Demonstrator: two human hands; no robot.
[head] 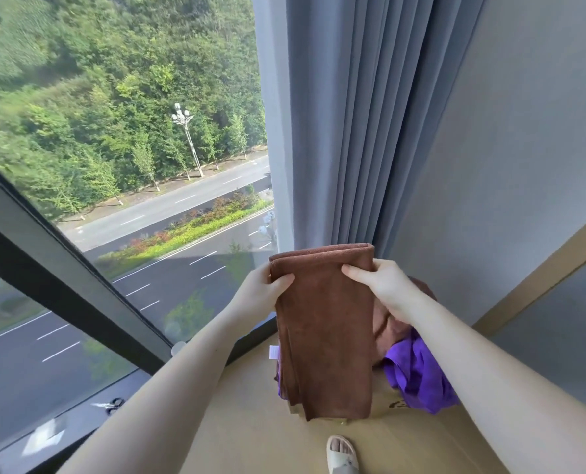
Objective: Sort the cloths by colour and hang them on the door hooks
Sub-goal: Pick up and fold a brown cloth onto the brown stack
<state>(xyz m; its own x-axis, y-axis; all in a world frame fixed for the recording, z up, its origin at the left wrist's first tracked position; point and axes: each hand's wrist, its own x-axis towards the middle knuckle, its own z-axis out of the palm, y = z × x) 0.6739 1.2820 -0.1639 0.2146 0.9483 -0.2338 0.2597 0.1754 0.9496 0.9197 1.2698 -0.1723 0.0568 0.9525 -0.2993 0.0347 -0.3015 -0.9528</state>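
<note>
Both hands hold up a folded brown cloth [324,330] in front of the grey curtain [346,131]. The left hand [262,289] pinches its top left edge and the right hand [383,285] pinches the top right. A purple cloth [418,374] lies just right of it on the tan ledge [250,422], by the window [113,165].

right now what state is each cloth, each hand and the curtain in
brown cloth: folded, hanging, held up by its top corners
left hand: pinching its top left corner
right hand: pinching its top right corner
purple cloth: crumpled, lying on the tan surface
second brown cloth: bunched, partly hidden
curtain: gathered in pleats beside the window
</note>
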